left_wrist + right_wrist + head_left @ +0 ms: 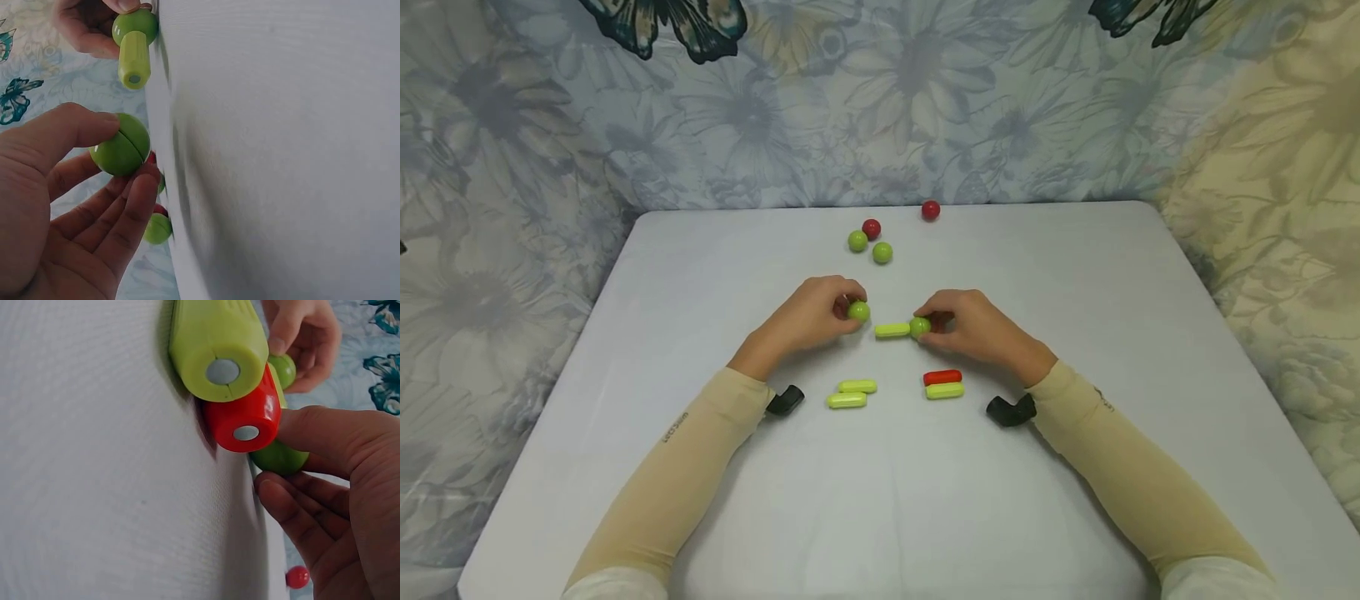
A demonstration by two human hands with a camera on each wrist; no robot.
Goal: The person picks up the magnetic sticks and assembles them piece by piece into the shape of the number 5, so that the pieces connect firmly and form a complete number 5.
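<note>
Nearest the camera in the head view, low centre of the frame, lie two pairs of short rods on the white surface [1075, 275]: two yellow-green rods [852, 393] left of centre and a red rod [942, 377] touching a yellow-green rod [945, 391] right of centre. A black wrist mount sits under each sleeve.

Just beyond them, at mid-frame, both hands work. The left hand [808, 318] holds a green ball [859, 312]; in the left wrist view its thumb and fingers [134, 200] curl round the ball, which shows a seam across it. The right hand [973, 325] pinches a second green ball [920, 327], and a yellow-green rod [892, 331] sticks out of that ball toward the left hand.

This rod's long axis runs left to right across the frame, almost level. Its free end points at the left hand's ball, which lies just up and left of that end, near it but apart. The left hand is the nearer of the two to the open end.

Farther back, upper centre, two green balls [869, 247] and a red ball [871, 227] cluster together, and another red ball [930, 210] sits alone near the surface's far edge, before the flowered cloth backdrop [880, 100].
</note>
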